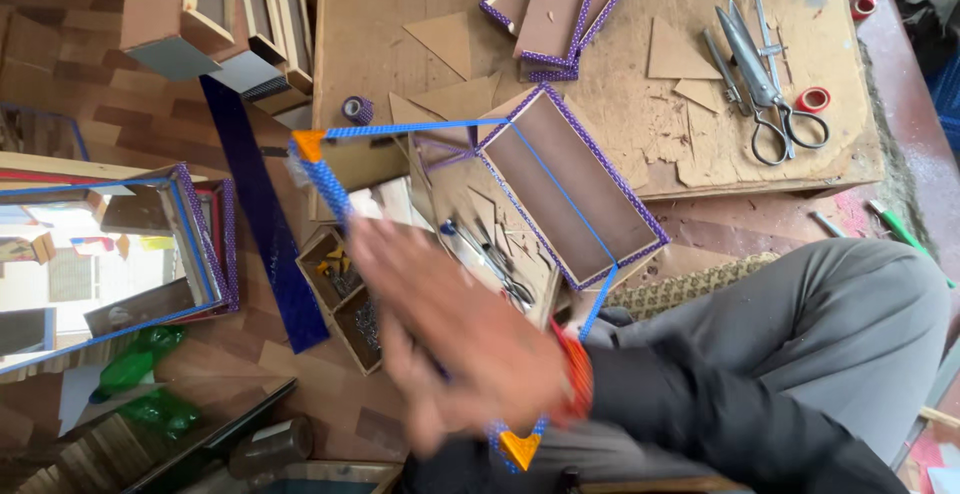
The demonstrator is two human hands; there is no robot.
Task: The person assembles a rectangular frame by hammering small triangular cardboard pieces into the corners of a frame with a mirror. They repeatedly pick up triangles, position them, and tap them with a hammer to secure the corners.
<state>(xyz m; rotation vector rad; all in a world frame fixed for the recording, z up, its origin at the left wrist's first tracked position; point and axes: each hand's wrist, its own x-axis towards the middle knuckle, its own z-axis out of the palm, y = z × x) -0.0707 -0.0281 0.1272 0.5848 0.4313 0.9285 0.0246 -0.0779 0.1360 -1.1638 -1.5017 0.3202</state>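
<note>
One blurred hand [455, 339], fingers spread wide and its grip apart, lies flat across the blue-edged frame [420, 132]; which hand it is cannot be told. The frame runs from an orange corner [308, 144] at ten o'clock to another at six, above a tray of small parts [345, 294].

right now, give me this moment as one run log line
hand: blurred, open, over blue-edged frame | orange corner | scissors on board

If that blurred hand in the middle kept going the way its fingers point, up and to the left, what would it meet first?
Most likely the blue-taped frame strip leading to the orange corner piece, just beyond the fingertips of the hand. Motion blur and unclear depth leave it uncertain whether the hand would pass above it.
</note>
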